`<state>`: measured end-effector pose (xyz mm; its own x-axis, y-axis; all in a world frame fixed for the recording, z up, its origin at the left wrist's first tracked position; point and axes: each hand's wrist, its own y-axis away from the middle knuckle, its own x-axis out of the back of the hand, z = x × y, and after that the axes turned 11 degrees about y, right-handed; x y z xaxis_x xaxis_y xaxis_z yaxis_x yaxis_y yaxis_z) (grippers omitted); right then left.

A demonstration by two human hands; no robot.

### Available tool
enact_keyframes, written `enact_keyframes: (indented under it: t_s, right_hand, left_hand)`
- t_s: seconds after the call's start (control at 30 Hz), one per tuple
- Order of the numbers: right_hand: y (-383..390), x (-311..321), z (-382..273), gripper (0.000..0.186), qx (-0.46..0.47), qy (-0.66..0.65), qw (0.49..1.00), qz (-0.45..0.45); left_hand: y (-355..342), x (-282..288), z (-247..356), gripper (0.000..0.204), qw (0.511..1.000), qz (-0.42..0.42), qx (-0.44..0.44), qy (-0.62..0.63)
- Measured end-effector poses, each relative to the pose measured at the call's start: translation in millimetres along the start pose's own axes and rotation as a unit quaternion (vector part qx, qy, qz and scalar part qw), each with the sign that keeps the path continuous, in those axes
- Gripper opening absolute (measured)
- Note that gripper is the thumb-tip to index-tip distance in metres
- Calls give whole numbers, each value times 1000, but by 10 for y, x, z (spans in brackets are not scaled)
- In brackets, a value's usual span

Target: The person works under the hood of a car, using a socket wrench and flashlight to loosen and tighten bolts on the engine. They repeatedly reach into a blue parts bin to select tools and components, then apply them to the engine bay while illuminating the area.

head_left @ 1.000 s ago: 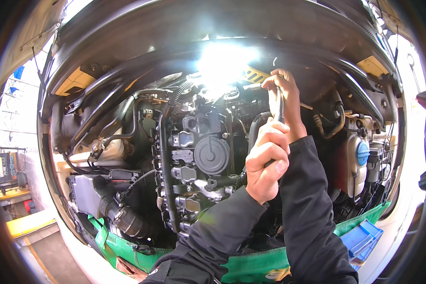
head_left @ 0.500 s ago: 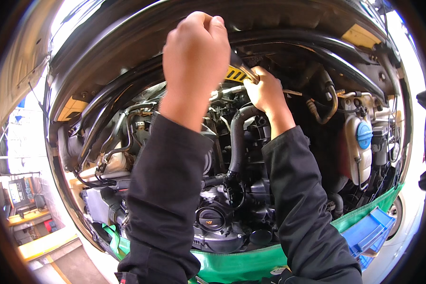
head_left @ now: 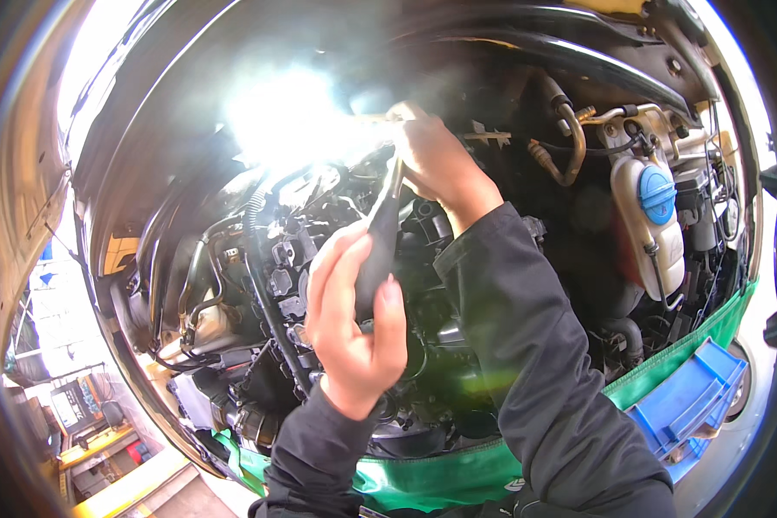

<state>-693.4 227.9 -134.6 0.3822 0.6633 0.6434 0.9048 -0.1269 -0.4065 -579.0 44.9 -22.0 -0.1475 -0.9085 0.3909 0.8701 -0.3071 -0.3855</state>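
My left hand [head_left: 354, 319] is wrapped loosely round the black handle of a long tool [head_left: 380, 250], its fingers curled along it, over the engine [head_left: 289, 285]. Farther back, my right hand [head_left: 432, 160] grips the upper, metal end of the tool, just right of a bright glare [head_left: 289, 116] at the rear of the engine bay. The glare hides the tool's tip and whatever it touches, and some of my right fingers.
A white coolant tank with a blue cap [head_left: 656, 194] sits at the right. A green cover [head_left: 423, 470] lines the front edge, with blue plastic trays [head_left: 686, 401] at the lower right. At the lower left is yellow-edged shop furniture [head_left: 129, 479].
My left hand has come down from high above the engine onto the tool's handle. My right hand sits further left and higher in the picture, as the view has shifted. The glare has returned.
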Motion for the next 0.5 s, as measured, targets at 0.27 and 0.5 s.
enact_keyframes:
  t_s: [0.27,0.5]
  right_hand:
    - [8,112,-62,10,-101,-48,984,-137]
    - [-50,117,-65,20,-176,-54,974,-131]
  left_hand:
    - [804,331,-119,69,991,32,124,27]
    - [1452,898,48,59,960,80,261,66]
